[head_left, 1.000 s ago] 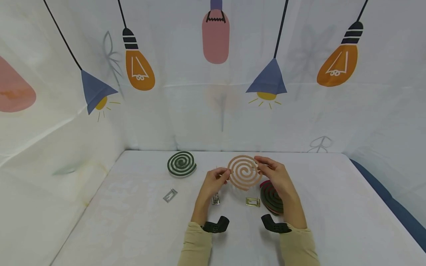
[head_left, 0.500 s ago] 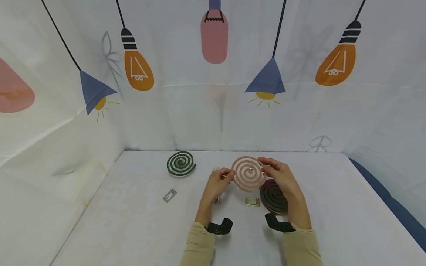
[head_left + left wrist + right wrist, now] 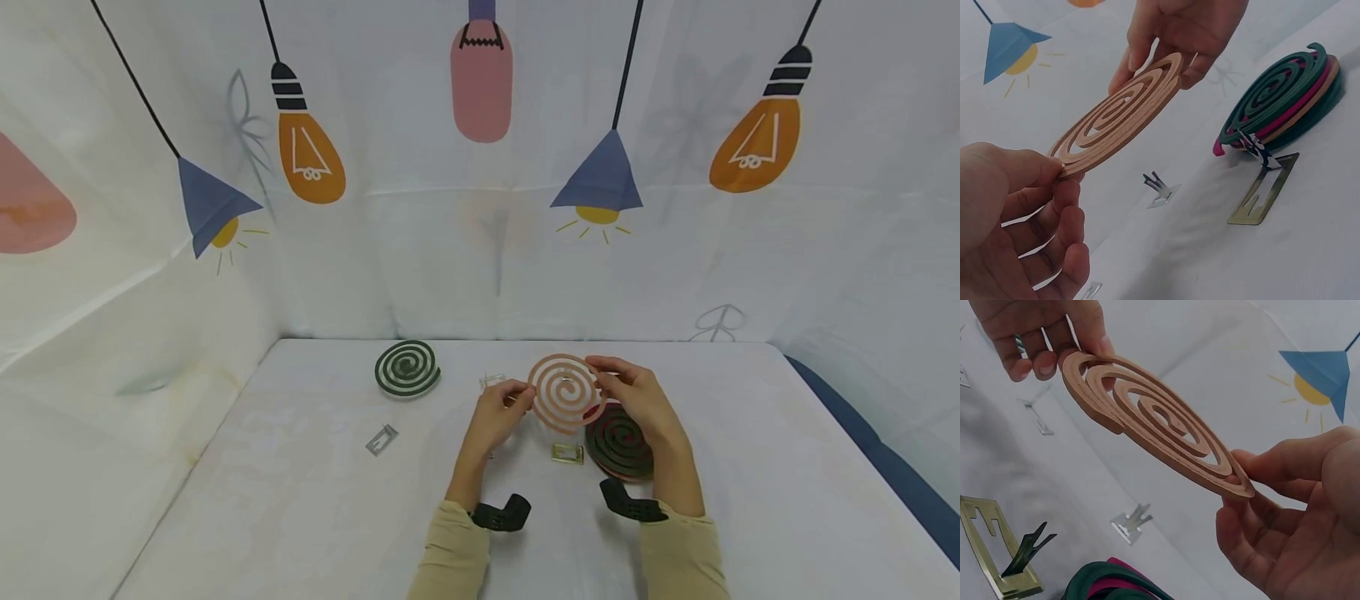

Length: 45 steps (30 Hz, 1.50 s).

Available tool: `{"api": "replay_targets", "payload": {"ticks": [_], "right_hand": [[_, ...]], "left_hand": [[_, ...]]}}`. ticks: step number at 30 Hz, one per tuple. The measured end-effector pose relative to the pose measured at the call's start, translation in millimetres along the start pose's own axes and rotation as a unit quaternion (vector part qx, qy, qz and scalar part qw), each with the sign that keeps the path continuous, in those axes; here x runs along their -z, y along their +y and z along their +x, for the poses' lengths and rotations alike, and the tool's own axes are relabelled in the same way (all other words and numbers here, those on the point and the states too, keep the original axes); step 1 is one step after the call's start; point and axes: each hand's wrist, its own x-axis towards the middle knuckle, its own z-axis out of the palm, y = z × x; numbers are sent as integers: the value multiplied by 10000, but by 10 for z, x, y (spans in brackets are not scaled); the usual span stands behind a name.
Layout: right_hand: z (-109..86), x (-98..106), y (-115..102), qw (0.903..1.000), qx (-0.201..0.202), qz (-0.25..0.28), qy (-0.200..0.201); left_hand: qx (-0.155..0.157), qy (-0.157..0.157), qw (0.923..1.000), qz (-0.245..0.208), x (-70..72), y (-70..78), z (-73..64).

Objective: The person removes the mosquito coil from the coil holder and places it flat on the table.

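A tan mosquito coil (image 3: 1179, 464) is held up above the table between two hands. My left hand (image 3: 495, 422) pinches its left rim between thumb and fingers. My right hand (image 3: 643, 404) pinches the rim on the opposite side, upper right in the head view. Both wrist views show the coil tilted, its spiral strands nested together. Beneath the right hand lies a stack of coils (image 3: 617, 446), with green, pink and tan layers visible in the left wrist view. Beside the stack is a gold metal coil stand (image 3: 567, 453), its prong bent upward.
A green coil (image 3: 406, 368) lies at the back left of the white table (image 3: 300, 500). In front of it sits a silver coil stand (image 3: 382, 440). Another stand (image 3: 492, 380) shows behind the left hand, and one more is mostly hidden by the left wrist. A printed curtain (image 3: 420, 250) hangs behind.
Both hands have shifted slightly right with the tan coil, still pinching it. The stand behind the left hand shows more, while the one by the left wrist has become mostly covered.
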Motion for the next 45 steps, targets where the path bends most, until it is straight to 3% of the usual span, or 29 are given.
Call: {"api": "replay_targets", "payload": {"ticks": [10,20,28,45], "right_hand": [[-7,57,16,9994,-78,-348,0],[-44,112,21,9969,73,-782,18],[-82,169,36,9920,203,-1249,-26],[-135,273,73,9901,-126,-1395,-30]], "left_hand": [[1,63,9995,-301,-87,21,10],[-38,262,9995,-148,-165,59,2],[-41,193,9997,-117,-205,59,-1],[-336,-79,9992,225,-302,84,-32]]}}
